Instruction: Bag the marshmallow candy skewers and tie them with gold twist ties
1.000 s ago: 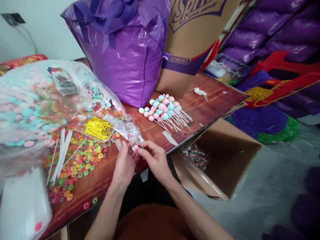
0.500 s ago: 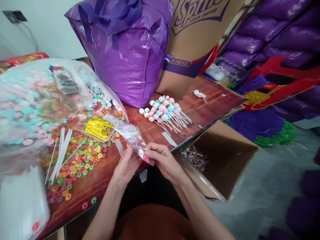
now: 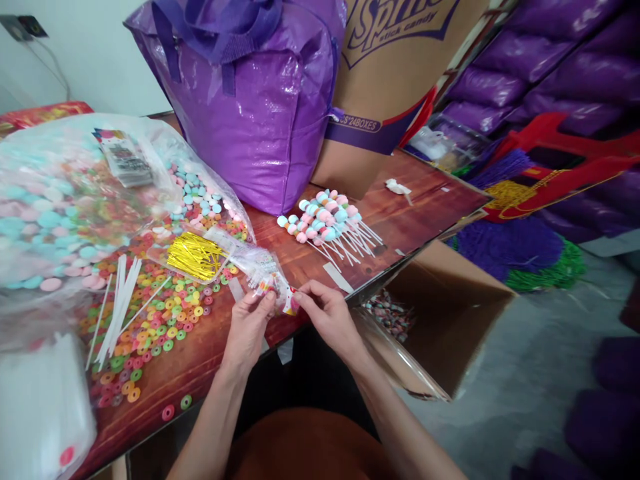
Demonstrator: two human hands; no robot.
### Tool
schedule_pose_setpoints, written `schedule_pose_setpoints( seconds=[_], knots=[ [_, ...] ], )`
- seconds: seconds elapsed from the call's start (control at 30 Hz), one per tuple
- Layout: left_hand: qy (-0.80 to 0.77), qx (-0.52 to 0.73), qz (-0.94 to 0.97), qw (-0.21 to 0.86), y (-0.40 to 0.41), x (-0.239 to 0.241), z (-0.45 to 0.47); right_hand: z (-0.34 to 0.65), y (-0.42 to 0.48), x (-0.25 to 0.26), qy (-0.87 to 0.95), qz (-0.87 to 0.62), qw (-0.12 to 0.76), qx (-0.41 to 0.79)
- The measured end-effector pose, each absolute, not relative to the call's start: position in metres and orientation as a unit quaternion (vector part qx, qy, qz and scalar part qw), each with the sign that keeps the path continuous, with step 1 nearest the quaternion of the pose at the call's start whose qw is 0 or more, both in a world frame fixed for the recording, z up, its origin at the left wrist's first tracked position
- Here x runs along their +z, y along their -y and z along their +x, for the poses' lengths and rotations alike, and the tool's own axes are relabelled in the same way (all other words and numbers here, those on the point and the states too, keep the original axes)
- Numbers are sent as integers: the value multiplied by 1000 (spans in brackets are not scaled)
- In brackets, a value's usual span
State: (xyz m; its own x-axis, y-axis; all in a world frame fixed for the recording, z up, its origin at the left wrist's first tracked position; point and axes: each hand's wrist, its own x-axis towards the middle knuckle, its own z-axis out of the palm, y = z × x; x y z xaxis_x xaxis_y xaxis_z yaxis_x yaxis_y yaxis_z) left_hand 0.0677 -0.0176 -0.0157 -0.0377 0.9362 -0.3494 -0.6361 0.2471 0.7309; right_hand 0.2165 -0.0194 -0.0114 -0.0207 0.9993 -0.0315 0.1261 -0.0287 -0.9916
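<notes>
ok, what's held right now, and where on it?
A small clear printed bag, pinched at its near end by the fingers of both the left hand and the right hand.

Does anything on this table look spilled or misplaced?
Yes. Coloured ring candies lie loose on the table beside the big plastic bag, and two strays sit near the front edge. The left hand and right hand pinch a clear packet.

Candy-packing workshop, candy rings, cartons

Single head cam, looks fwd/down, close over table edge.
</notes>
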Motion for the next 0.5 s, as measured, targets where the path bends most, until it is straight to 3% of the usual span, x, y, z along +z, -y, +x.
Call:
schedule_pose_setpoints(
  seconds=[0.2,0.37,0.5],
  knots=[
    [-465,628,181,597,16,-19,73,199,24,-17,404,-524,561,498],
    [-461,652,179,575,17,-16,81,181,26,-22,334,-471,590,564],
    [-457,668,155,566,19,-13,89,177,24,-21,364,-502,592,515]
  ],
)
